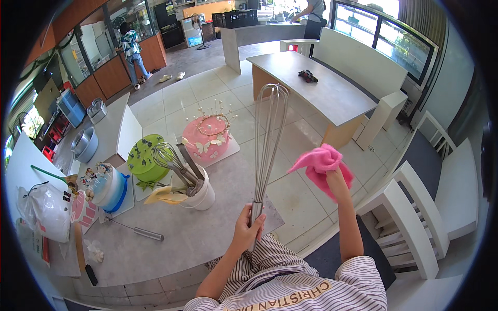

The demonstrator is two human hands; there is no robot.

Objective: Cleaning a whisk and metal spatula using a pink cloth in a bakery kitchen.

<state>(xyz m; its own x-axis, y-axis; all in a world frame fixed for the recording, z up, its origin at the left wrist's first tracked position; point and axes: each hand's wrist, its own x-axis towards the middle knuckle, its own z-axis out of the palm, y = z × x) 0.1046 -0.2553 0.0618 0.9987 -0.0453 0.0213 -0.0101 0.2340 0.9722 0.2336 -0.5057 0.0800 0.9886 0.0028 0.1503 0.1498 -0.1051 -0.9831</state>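
Note:
My left hand [246,229] is wrapped round the metal handle of a large wire whisk [257,204], held upright with its wire loops at the top. Raised off to the right, my right hand [336,180] grips a bunched pink cloth [326,159], which covers most of its fingers. Cloth and whisk are apart. On the grey table [192,246], a white bucket [203,198] holds another whisk [174,158], a yellowish spatula [165,197] and other tools. A thin metal-handled tool [149,234] lies near it.
Behind the bucket stand a pink cake [205,137], a green cake [148,163] and a blue-and-white cake [104,186]. A long knife [80,249] lies at the table's left. White chairs [410,217] stand right; a second table [311,88] is ahead. Two people are farther off.

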